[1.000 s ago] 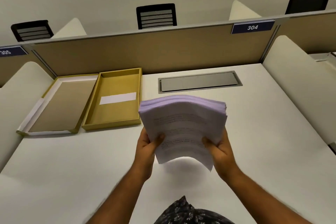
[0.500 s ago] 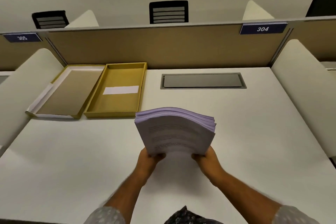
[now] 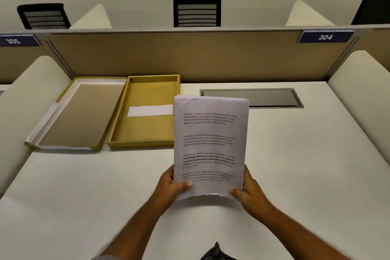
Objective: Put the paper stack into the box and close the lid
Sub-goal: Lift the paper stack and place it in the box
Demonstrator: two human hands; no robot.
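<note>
Tipped up since half a second ago, the paper stack [image 3: 210, 145] now stands nearly upright, printed face toward the camera, apparently being squared before loading. On the white desk [image 3: 295, 164], the open yellow box [image 3: 145, 131] lies just left of the stack, its lid [image 3: 78, 116] inside-up beside it, both clear for placing. Left hand [image 3: 172, 186] and right hand [image 3: 248, 193] clasp the stack's lower corners, thumbs in front; their other fingers are hidden behind the sheets. The print is too blurred to read.
</note>
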